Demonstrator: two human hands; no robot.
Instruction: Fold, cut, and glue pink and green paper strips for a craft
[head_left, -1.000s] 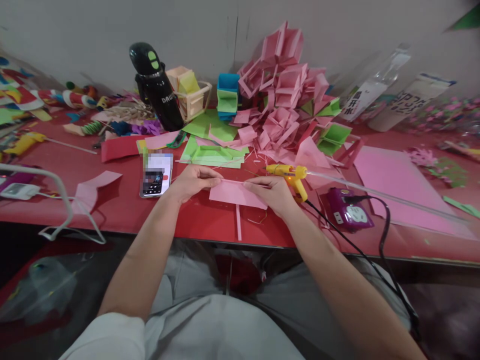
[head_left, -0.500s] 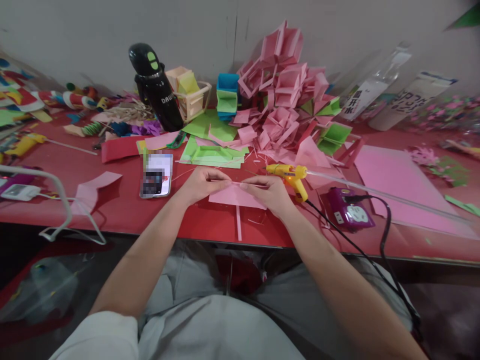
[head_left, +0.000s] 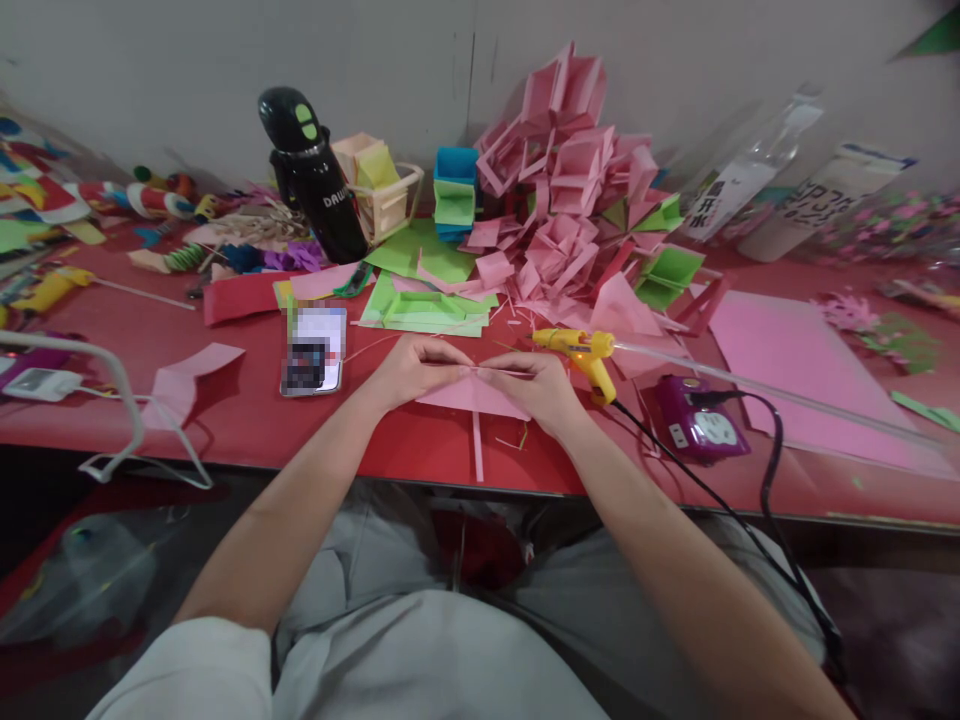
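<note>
A piece of pink paper [head_left: 474, 394] is pinched along its far edge by both hands, just above the red table. My left hand [head_left: 424, 372] grips it from the left, thumb and fingers closed. From the right, my right hand [head_left: 534, 385] holds the same edge, and the fingertips of the two hands nearly meet. Beneath the paper a narrow pink strip [head_left: 478, 450] lies on the table, pointing toward me. Close beyond my right hand lies a yellow glue gun [head_left: 581, 350]. A phone [head_left: 315, 350] rests left of my left hand.
Folded pink paper pieces [head_left: 559, 170] pile up against the wall. Green sheets [head_left: 427, 305] lie ahead of my hands. A black bottle [head_left: 319, 190] stands at the back left. At right are a purple box [head_left: 701, 420] with a cable and a large pink sheet [head_left: 795, 360].
My left hand has slid slightly right along the paper's edge, closer to my right hand. The paper has tilted a little. Things on the table stay put.
</note>
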